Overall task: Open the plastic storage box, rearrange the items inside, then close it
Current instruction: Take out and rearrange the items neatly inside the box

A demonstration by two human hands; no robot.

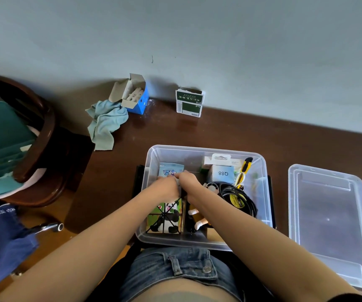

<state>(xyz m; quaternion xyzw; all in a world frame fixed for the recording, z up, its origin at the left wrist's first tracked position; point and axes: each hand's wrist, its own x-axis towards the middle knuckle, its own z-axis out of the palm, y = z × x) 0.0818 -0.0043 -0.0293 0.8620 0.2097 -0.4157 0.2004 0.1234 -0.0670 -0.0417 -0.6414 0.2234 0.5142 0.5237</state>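
Observation:
The clear plastic storage box [260,171] stands open on the brown table in front of me. Its lid [328,223] lies flat to the right. Both hands reach into the box's left half. My left hand [164,188] and my right hand [188,182] meet over a light blue packet [170,170], and their fingers curl round something between them that the hands hide. Below them stands a black wire holder with a panda picture [167,214]. A coiled black cable [239,197], a blue box marked Q88 [222,174] and a yellow utility knife [246,165] fill the right half.
A blue open carton of chalk [135,94] and a pale green cloth [106,123] lie at the back left by the wall. A green and white carton [189,102] stands at the back. A dark wooden chair [34,149] with teal items is on the left.

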